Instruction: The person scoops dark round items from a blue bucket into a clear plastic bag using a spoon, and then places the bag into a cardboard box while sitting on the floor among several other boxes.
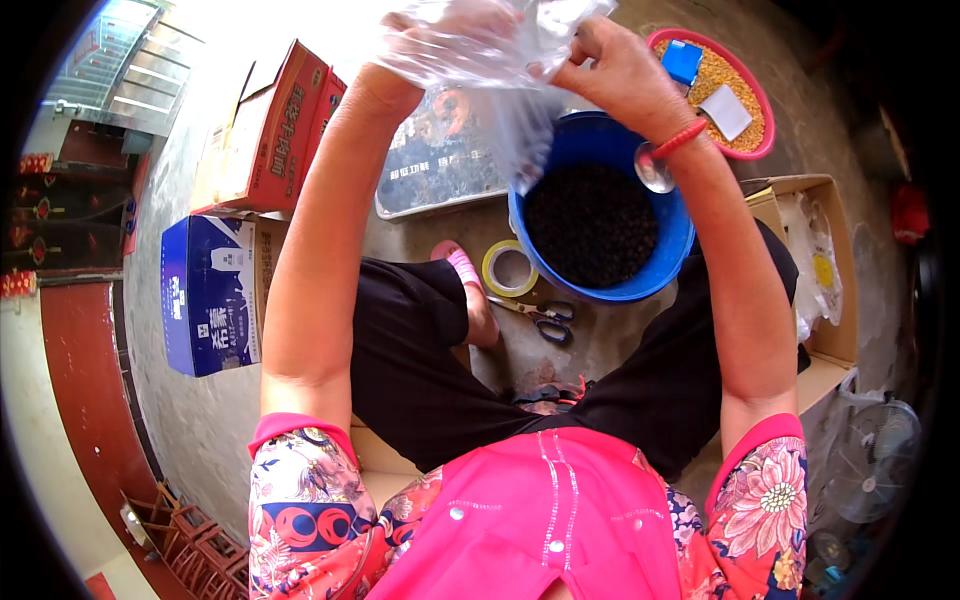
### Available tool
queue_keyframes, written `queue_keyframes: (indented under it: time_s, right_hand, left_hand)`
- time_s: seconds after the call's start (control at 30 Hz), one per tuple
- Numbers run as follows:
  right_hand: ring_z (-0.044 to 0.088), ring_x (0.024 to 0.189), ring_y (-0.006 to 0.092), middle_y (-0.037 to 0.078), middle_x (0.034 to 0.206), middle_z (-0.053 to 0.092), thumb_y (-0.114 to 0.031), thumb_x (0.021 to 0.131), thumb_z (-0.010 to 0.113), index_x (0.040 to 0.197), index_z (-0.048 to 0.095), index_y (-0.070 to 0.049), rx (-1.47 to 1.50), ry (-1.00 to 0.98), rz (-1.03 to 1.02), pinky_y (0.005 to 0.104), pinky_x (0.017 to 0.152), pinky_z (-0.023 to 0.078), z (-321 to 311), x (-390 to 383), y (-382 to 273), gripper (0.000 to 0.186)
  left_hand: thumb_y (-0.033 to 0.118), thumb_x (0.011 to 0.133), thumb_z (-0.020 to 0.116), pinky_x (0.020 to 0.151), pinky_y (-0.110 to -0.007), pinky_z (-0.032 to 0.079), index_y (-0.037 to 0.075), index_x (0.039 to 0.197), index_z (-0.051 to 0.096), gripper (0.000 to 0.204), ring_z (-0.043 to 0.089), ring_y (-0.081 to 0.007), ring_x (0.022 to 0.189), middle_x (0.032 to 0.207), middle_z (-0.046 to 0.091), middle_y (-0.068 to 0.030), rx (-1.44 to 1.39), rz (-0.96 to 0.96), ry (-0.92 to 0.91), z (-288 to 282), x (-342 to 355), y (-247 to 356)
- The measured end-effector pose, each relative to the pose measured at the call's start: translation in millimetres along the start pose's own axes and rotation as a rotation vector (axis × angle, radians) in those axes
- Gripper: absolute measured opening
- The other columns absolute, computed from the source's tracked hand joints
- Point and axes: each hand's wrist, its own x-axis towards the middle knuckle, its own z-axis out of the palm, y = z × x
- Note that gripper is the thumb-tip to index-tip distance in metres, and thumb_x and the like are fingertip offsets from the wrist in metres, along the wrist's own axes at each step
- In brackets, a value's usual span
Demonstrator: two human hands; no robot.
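Clear plastic bagging (480, 55) is stretched between my hands at the top, its loose part hanging toward a blue bucket (522, 225). My left hand (420, 35) is closed on the plastic, partly hidden by it. My right hand (615, 70) pinches the other side. The bucket holds dark granular material (590, 225); a metal spoon (655, 172) shows at its right rim, beside my right wrist. Left of the bucket lie a yellow-edged tape roll (495, 278) and dark-handled scissors (553, 325) on the floor.
Red (265, 140) and blue (200, 290) cartons stand left, a worn grey box (430, 180) ahead. A pink basin (762, 125) of yellow grain holds small packets. An open carton (840, 290) with plastic bags and a fan (870, 450) are right; stacked wooden stools (190, 540) lower left.
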Motion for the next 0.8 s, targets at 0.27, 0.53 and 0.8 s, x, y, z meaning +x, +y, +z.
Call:
queue_keyframes:
  time_s: [0.27, 0.53, 0.8]
  right_hand:
    - [0.054, 0.062, 0.0075, 0.0, 0.064, 0.06, -0.006, 0.074, 0.054, 0.073, 0.062, 0.0, 0.214, -0.018, -0.089, 0.0235, 0.056, 0.042, -17.6, -9.5, -8.6, 0.009]
    - [0.055, 0.073, 0.0062, 0.002, 0.082, 0.063, 0.003, 0.077, 0.055, 0.093, 0.06, 0.003, 0.369, 0.006, -0.197, 0.0237, 0.067, 0.044, -21.9, -9.0, -18.4, 0.017]
    - [0.05, 0.063, 0.0025, -0.002, 0.074, 0.059, -0.005, 0.079, 0.06, 0.091, 0.061, -0.001, 0.374, -0.01, -0.089, 0.017, 0.053, 0.037, -42.5, -13.0, -24.0, 0.013]
  left_hand:
    - [0.01, 0.079, 0.064, 0.068, -0.027, 0.049, 0.005, 0.097, 0.063, 0.019, 0.06, -0.0137, 0.078, 0.089, 0.064, -0.0039, 0.102, 0.029, -0.187, 25.8, -2.0, 8.0]
    - [0.022, 0.088, 0.049, 0.088, -0.031, 0.037, 0.003, 0.107, 0.058, 0.028, 0.045, -0.0185, 0.104, 0.115, 0.048, -0.0112, 0.208, -0.001, -0.245, 50.4, -2.6, 2.2]
    - [0.019, 0.09, 0.043, 0.091, -0.035, 0.036, 0.005, 0.112, 0.055, 0.029, 0.044, -0.0263, 0.106, 0.113, 0.05, -0.0138, 0.686, 0.095, -0.114, 60.7, 2.8, 5.0]
